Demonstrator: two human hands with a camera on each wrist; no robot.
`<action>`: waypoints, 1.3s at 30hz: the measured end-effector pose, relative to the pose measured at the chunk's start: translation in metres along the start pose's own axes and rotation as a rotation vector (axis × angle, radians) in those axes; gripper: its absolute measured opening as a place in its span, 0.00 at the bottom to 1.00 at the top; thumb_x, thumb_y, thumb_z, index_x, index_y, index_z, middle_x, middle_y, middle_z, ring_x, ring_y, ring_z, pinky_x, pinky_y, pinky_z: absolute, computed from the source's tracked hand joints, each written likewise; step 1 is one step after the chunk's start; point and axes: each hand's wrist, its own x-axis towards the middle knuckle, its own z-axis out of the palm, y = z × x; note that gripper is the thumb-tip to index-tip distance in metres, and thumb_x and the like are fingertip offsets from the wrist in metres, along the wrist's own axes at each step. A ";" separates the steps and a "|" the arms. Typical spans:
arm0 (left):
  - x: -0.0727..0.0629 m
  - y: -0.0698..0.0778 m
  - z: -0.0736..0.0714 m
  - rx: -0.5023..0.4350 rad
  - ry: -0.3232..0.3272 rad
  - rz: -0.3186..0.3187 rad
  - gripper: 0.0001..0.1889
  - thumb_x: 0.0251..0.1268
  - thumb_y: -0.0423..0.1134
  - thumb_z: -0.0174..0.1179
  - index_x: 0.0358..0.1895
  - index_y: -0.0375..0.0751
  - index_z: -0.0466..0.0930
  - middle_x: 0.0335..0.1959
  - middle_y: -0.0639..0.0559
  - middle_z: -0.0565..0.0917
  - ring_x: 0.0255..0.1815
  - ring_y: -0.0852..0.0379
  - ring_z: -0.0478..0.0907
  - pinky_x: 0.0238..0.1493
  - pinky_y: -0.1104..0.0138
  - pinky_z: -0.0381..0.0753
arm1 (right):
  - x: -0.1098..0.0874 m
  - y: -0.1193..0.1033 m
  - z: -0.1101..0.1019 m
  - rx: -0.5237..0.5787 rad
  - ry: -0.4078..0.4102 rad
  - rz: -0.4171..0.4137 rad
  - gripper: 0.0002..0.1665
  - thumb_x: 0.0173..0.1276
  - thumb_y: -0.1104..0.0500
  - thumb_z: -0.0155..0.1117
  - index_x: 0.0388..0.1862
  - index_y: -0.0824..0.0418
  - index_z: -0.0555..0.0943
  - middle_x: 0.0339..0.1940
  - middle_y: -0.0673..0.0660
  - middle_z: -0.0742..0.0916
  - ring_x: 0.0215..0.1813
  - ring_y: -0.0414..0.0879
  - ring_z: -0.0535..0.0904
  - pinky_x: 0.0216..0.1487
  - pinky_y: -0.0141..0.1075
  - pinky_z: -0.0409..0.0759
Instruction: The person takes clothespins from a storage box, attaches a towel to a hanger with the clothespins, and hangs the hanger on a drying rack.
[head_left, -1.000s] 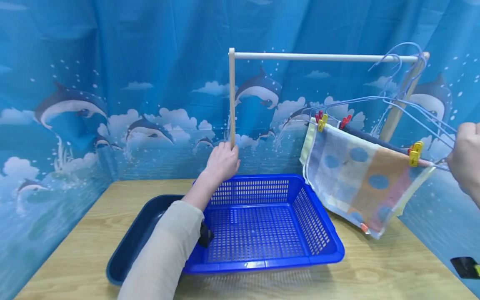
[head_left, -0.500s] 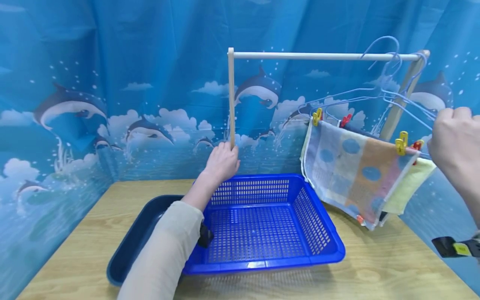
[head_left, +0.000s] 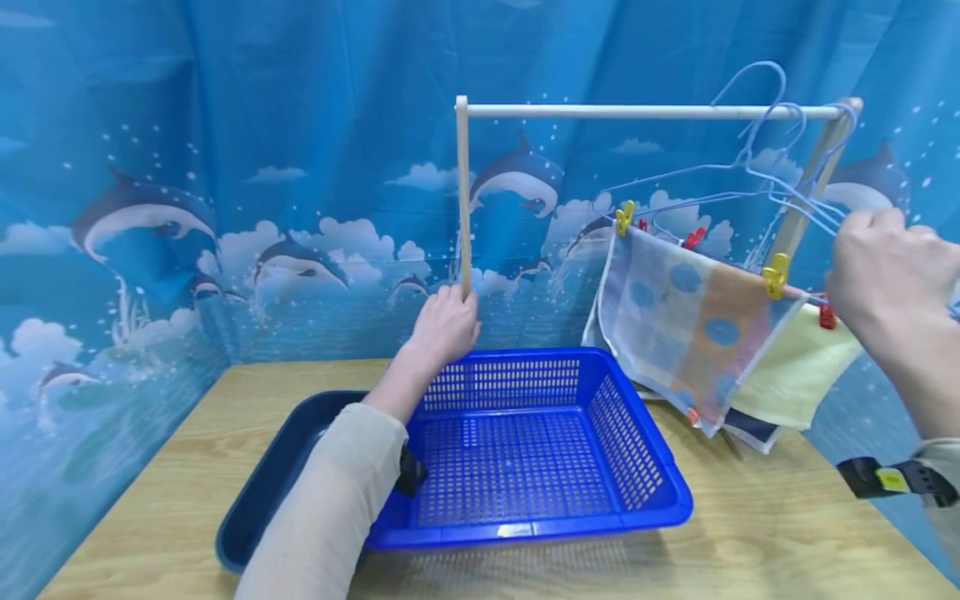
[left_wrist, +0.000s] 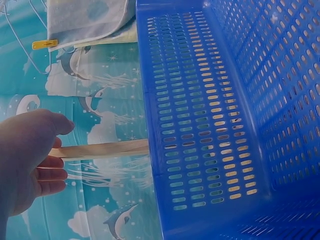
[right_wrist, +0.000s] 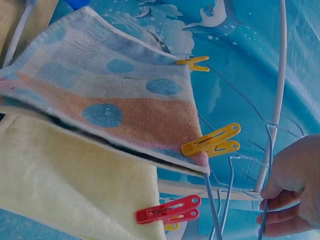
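My left hand (head_left: 447, 323) grips the upright wooden post (head_left: 464, 200) of a drying rack; in the left wrist view its thumb and fingers curl around that post (left_wrist: 105, 150). My right hand (head_left: 885, 258) holds one arm of a light-blue wire hanger (head_left: 697, 167), pinched between thumb and fingers (right_wrist: 266, 206) in the right wrist view. From this hanger hangs a towel with blue dots (head_left: 675, 321), pinned by yellow clothespins (head_left: 776, 275). The hanger's hook (head_left: 750, 71) is at the white rail (head_left: 600, 111). Behind it hangs a pale yellow cloth (head_left: 802, 367) with a red clothespin (head_left: 827, 315).
A blue perforated basket (head_left: 525, 528) stands in mid-table, below the rack. Left of it lies a dark blue basin (head_left: 243, 508), partly hidden by my left sleeve. Other hangers (head_left: 840, 133) crowd the rail's right end. A dolphin-print curtain (head_left: 315, 125) backs the wooden table (head_left: 195, 433).
My right hand has moved left, bringing the hanger and dotted towel with it; the hook has shifted left along the rail. More of the yellow cloth shows. My left hand has stayed put.
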 end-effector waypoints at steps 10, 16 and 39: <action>-0.001 0.001 0.000 0.001 0.010 0.003 0.26 0.67 0.46 0.52 0.63 0.33 0.67 0.50 0.38 0.73 0.51 0.45 0.71 0.50 0.58 0.72 | 0.004 -0.011 0.002 -0.014 -0.040 -0.035 0.10 0.60 0.70 0.49 0.33 0.79 0.63 0.28 0.71 0.69 0.24 0.66 0.69 0.27 0.57 0.69; -0.001 0.001 -0.001 0.004 0.002 0.007 0.26 0.67 0.46 0.51 0.63 0.33 0.67 0.51 0.38 0.73 0.52 0.45 0.71 0.51 0.58 0.72 | 0.001 -0.018 0.006 0.027 -0.030 -0.104 0.09 0.62 0.69 0.43 0.31 0.79 0.65 0.26 0.72 0.70 0.23 0.67 0.71 0.19 0.54 0.67; -0.002 0.002 -0.004 0.023 -0.001 0.019 0.25 0.67 0.46 0.51 0.61 0.32 0.69 0.50 0.38 0.74 0.50 0.45 0.71 0.50 0.58 0.73 | -0.004 -0.033 0.010 0.161 0.000 -0.184 0.06 0.54 0.69 0.49 0.28 0.74 0.67 0.25 0.70 0.72 0.24 0.66 0.69 0.17 0.54 0.64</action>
